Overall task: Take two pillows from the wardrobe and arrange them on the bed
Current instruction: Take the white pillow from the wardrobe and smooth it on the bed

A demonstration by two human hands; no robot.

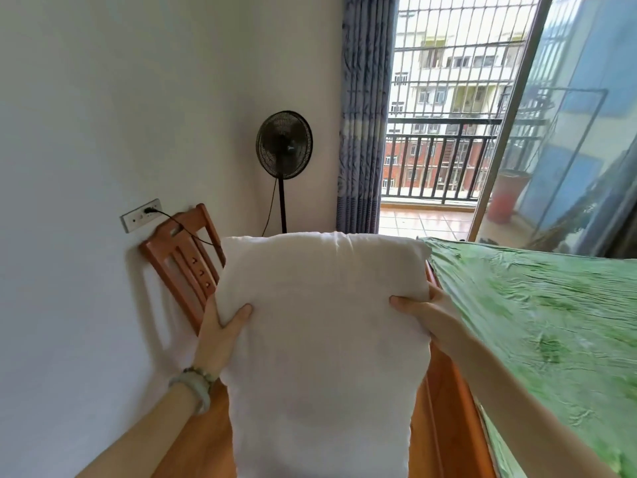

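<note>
A large white pillow (324,332) fills the lower middle of the head view, held upright in front of me. My left hand (220,336) grips its left edge, thumb on the front face. My right hand (424,312) grips its right edge the same way. The bed (537,322), covered with a wrinkled green sheet, lies to the right of the pillow, and its wooden side rail (444,408) runs down beside my right forearm. Only one pillow is in view; the wardrobe is out of sight.
A wooden chair (179,260) stands against the white wall at left, under a wall socket (139,215) with a black cord. A black standing fan (284,146) is in the corner. Blue curtains (362,115) and an open balcony door (434,167) lie beyond.
</note>
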